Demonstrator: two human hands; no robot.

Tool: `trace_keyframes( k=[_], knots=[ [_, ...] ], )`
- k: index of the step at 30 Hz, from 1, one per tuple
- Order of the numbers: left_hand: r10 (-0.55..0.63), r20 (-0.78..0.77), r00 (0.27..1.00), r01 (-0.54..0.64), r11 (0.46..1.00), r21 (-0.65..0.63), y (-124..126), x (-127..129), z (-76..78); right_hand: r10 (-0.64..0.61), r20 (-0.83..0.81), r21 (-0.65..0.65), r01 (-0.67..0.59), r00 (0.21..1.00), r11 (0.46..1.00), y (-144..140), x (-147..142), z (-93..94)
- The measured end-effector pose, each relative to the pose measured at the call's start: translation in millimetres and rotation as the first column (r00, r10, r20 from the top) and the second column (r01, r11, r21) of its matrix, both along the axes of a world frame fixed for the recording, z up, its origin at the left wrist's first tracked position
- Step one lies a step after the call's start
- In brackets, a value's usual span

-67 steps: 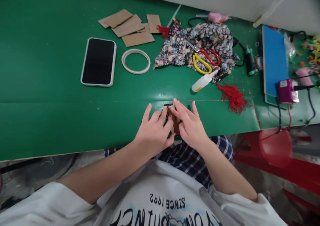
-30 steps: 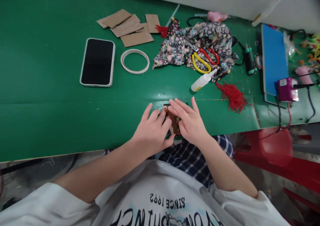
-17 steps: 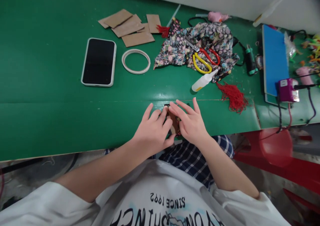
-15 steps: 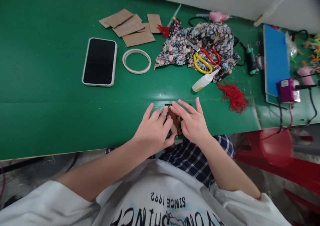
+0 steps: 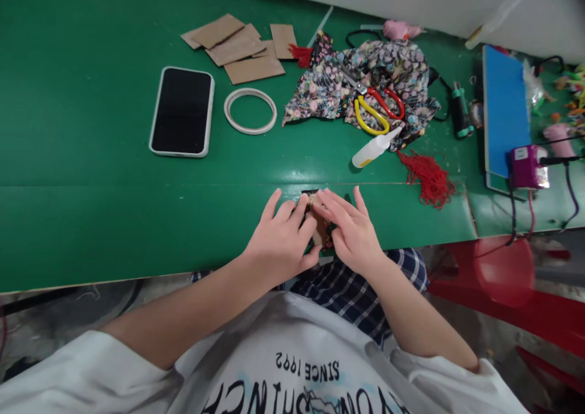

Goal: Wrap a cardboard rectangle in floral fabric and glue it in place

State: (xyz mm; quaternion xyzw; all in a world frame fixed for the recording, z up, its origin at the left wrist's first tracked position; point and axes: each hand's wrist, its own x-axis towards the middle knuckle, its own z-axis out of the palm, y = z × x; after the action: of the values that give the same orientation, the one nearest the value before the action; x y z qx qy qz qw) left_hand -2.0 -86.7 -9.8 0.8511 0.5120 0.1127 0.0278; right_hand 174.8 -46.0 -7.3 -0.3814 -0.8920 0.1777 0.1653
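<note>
A small piece of brown cardboard (image 5: 322, 224) with dark floral cloth folded over its edges lies at the table's front edge, between my hands. My left hand (image 5: 282, 234) holds its left side, thumb near the bottom and fingertips pressing the upper edge. From the other side, my right hand (image 5: 354, 231) presses its upper right edge with fingers held together, the thumb by the right edge and the little finger raised. Both hands cover much of the piece. Beyond them lies a white glue bottle (image 5: 371, 152), its nozzle touching the floral cloth (image 5: 315, 97).
Red-and-yellow scissors (image 5: 372, 106) lie on the cloth. A red tassel bundle (image 5: 429, 179) is at right, a tape roll (image 5: 228, 122) and phone (image 5: 183, 112) at left. Cardboard pieces (image 5: 255, 71) lie behind. A blue board (image 5: 505, 109) and purple plug adapter (image 5: 525, 167) sit far right.
My right hand's fingers have drawn closer together and shifted slightly along the upper edge of the cardboard. My left hand stays nearly still.
</note>
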Motion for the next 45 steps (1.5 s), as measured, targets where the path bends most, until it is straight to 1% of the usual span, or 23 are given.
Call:
trace_keyframes(
  k=[2,4,7,10,13,15,18,21,24,27,31,33,35,37,40,43,45],
  knots=[
    [-0.004,0.006,1.0,0.004,1.0,0.002,0,0,0.1,-0.012,-0.031,-0.026,0.011,0.999,1.0,1,1,2.3],
    [-0.006,0.011,1.0,0.006,1.0,0.007,0,0,0.3,-0.046,-0.033,-0.024,0.046,0.998,0.999,5,0,2.6],
    [-0.005,0.011,1.0,0.005,1.0,0.014,0,0,0.4,-0.044,0.036,0.001,0.044,0.998,0.999,8,-1,-1.2],
    [-0.005,0.003,1.0,0.005,1.0,0.017,0,1,-0.2,-0.025,0.073,0.006,0.025,0.997,1.0,2,-2,-4.9],
    [-0.002,0.003,1.0,0.002,0.999,0.033,0,1,-1.1,-0.009,0.045,-0.024,0.01,0.999,1.0,-9,-2,-4.1],
    [-0.004,-0.002,1.0,0.004,1.0,0.027,0,1,-1.3,0.008,0.009,-0.074,-0.007,1.0,0.997,-12,-1,-1.6],
    [-0.008,-0.02,1.0,0.007,1.0,-0.003,0,0,-0.8,-0.041,-0.067,-0.131,0.032,0.997,0.991,-7,0,1.3],
    [-0.006,-0.026,1.0,0.006,1.0,-0.005,0,0,-0.6,-0.105,-0.073,-0.121,0.095,0.992,0.988,3,0,-0.5],
    [-0.007,-0.018,1.0,0.007,1.0,0.009,-1,0,-1.8,-0.07,-0.008,-0.086,0.069,0.998,0.994,4,-3,-5.6],
    [-0.005,-0.008,1.0,0.006,1.0,0.026,0,0,-2.7,-0.046,0.017,-0.062,0.047,0.999,0.997,-8,-3,-7.9],
    [-0.002,-0.001,1.0,0.002,1.0,0.015,0,1,-1.9,-0.02,-0.031,-0.122,0.016,0.999,0.992,-21,2,-2.0],
    [-0.009,-0.006,1.0,0.009,1.0,0.001,0,1,-1.4,-0.041,-0.081,-0.153,0.028,0.996,0.988,-18,3,1.9],
    [-0.012,-0.013,1.0,0.012,1.0,0.004,1,0,-1.5,-0.081,-0.102,-0.151,0.065,0.991,0.986,-11,3,3.7],
    [-0.009,-0.02,1.0,0.009,1.0,0.019,1,0,-1.9,-0.095,-0.066,-0.131,0.085,0.993,0.988,-3,0,2.6],
    [-0.007,-0.019,1.0,0.008,0.999,0.033,0,0,-2.6,-0.062,0.023,-0.092,0.063,0.998,0.994,-2,-2,-2.4],
    [-0.004,-0.012,1.0,0.005,0.999,0.033,-1,0,-2.5,-0.018,0.068,-0.052,0.022,0.998,0.998,-15,1,-5.1],
    [0.001,-0.009,1.0,0.0,1.0,0.028,-1,1,-2.0,0.004,0.073,-0.051,-0.001,0.997,0.999,-27,5,-4.0]
  ],
)
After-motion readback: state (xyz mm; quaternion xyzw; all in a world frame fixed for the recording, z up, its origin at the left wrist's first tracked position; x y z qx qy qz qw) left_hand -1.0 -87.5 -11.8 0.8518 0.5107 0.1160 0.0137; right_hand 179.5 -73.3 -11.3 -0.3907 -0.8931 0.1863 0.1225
